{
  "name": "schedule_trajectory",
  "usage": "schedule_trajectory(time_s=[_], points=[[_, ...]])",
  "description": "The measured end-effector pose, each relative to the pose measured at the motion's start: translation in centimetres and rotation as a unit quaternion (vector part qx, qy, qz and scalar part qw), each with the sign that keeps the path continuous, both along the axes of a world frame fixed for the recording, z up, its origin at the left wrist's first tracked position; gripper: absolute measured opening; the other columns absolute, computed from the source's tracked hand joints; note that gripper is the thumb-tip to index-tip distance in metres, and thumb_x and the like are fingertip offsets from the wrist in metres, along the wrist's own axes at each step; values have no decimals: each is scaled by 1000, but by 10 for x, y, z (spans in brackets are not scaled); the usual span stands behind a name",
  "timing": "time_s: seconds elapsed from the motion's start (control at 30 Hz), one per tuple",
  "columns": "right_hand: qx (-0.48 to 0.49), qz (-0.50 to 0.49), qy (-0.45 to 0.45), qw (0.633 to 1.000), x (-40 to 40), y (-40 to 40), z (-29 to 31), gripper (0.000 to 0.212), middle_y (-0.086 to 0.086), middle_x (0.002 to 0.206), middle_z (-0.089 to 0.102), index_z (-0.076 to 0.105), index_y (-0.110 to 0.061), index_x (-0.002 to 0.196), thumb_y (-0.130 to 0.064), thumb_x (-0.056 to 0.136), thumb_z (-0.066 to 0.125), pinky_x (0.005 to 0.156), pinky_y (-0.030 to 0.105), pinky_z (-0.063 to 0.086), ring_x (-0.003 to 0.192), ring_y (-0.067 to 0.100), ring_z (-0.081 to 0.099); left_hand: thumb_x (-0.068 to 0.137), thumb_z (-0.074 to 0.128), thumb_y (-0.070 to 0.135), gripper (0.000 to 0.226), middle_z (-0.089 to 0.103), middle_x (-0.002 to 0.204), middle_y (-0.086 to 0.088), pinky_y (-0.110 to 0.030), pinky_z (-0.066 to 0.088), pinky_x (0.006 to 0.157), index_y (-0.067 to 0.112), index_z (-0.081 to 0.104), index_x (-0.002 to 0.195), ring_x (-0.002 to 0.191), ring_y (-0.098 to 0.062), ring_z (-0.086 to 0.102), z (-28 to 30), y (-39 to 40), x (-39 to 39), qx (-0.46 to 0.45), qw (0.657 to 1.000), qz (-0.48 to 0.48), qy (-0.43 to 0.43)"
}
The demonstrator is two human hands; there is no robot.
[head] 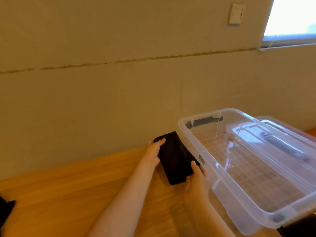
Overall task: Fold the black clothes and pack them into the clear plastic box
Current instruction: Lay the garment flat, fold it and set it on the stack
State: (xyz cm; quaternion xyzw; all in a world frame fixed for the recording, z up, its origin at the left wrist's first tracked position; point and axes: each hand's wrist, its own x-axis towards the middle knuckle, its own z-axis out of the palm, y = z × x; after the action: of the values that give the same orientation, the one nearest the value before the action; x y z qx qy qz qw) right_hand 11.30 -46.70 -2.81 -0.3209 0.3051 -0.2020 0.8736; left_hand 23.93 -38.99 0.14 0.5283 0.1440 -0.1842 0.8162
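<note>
A black garment (174, 158), folded into a small flat rectangle, is held just above the wooden table, beside the left wall of the clear plastic box (191, 144). My left hand (153, 152) grips its far left edge with the thumb on top. At the near end, my right hand (195, 181) holds the garment with the thumb over the cloth. The box stands open to the right and nothing lies on its ribbed floor. More black cloth (6, 210) shows at the table's left edge, mostly cut off.
The box's clear lid (273, 134) lies behind the box on the right. A beige wall (102, 100) rises directly behind the wooden table (71, 190). A dark object (301, 226) sits by the box's near right corner.
</note>
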Motion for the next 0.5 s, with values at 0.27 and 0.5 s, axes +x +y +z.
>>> schedule_trajectory(time_s=[0.27,0.5], points=[[-366,29,47,929,-37,13,-3,58,-4,135,42,32,-30,134,-5,87,57,106,37,36,123,11,41,91,58,10,44,54,129,-13,-40,52,85,13,43,133,111,-28,56,-23,-12,7,57,997,42,-37],[-797,132,80,583,0,-5,-15,69,-4,152,15,20,-15,147,-58,93,11,111,25,4,136,5,-1,100,40,20,55,17,156,-4,-31,23,113,15,17,149,143,-20,17,-28,-4,-13,477,814,-29,-331]])
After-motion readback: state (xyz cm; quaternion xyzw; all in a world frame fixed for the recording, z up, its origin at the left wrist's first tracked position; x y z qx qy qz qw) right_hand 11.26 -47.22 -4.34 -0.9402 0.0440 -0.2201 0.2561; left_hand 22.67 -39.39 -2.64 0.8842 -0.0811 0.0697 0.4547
